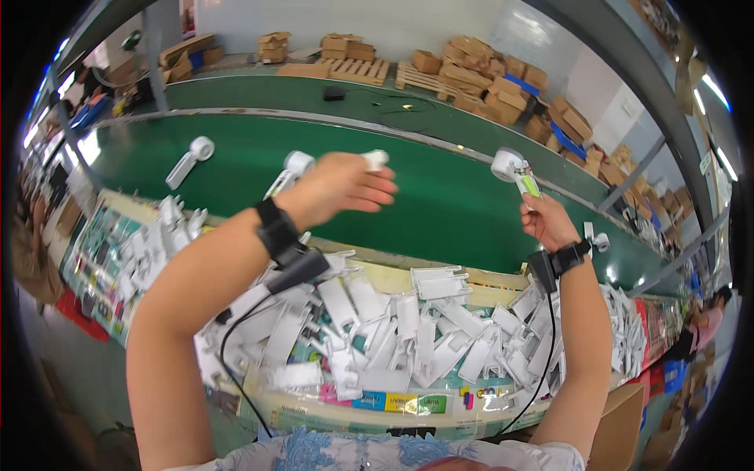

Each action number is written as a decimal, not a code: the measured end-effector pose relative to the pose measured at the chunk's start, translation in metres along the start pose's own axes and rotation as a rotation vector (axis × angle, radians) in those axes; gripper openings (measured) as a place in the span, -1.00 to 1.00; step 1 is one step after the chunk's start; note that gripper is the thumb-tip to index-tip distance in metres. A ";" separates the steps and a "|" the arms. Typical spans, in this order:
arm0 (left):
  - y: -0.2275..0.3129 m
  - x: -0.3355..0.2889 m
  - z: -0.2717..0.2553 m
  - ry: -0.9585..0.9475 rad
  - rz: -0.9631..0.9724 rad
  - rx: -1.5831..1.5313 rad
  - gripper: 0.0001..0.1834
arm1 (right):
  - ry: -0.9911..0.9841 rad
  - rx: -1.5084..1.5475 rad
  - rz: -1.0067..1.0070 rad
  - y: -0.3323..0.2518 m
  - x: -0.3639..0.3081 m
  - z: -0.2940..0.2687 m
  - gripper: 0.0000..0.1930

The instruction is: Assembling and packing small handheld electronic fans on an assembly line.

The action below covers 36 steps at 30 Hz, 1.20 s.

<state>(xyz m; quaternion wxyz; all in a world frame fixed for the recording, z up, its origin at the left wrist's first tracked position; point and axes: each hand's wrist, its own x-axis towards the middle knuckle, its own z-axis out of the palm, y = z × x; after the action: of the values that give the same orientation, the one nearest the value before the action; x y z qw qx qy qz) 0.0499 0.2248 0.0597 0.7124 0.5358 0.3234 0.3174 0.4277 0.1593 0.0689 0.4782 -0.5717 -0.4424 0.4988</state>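
Over the far right part of the green conveyor belt [440,212], my right hand [551,224] grips a white handheld fan [509,166] by its handle, round head up. A bright green part shows in the handle. My left hand [339,187] is raised above the belt, fingers stretched to the right. A small white piece [376,160] sits at its thumb side, apparently pinched; its kind is unclear. Just behind this hand lies another round-headed fan [298,163], partly hidden by it. Both wrists wear black straps with cables.
Many white plastic housings [424,322] are heaped on the bench in front of me. A fan [191,161] lies on the belt at far left, and a small white part [600,241] lies right of my right wrist. Cardboard boxes [503,98] and pallets [353,71] stand beyond. Someone in pink [707,322] is at far right.
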 end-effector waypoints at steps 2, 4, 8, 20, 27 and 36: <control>0.001 -0.028 0.040 -0.070 -0.024 -0.095 -0.43 | -0.137 -0.030 -0.094 -0.019 -0.039 0.053 -0.78; -0.007 -0.051 0.063 -0.065 0.000 -0.245 -0.35 | -0.226 -0.069 -0.157 -0.030 -0.078 0.108 -0.75; -0.022 -0.091 0.094 -0.066 0.158 -0.571 -0.45 | -0.383 -0.269 -0.057 -0.027 -0.150 0.175 -0.70; -0.045 -0.200 0.099 -0.093 0.348 -0.349 -0.59 | -0.277 -0.487 -0.739 0.032 -0.197 0.188 -0.05; -0.051 -0.211 0.080 -0.160 0.163 -0.326 -0.72 | -0.305 -0.514 -0.537 0.050 -0.202 0.180 -0.18; -0.056 -0.207 0.071 -0.275 -0.062 0.318 -0.66 | 0.091 -1.396 -1.545 0.015 -0.202 0.173 -0.51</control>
<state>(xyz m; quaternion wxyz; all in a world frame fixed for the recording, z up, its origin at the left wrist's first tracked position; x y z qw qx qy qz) -0.0091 0.0075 0.0458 0.6657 0.6696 0.2856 0.1639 0.2343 -0.0236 0.0763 0.2465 -0.3007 -0.8594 -0.3320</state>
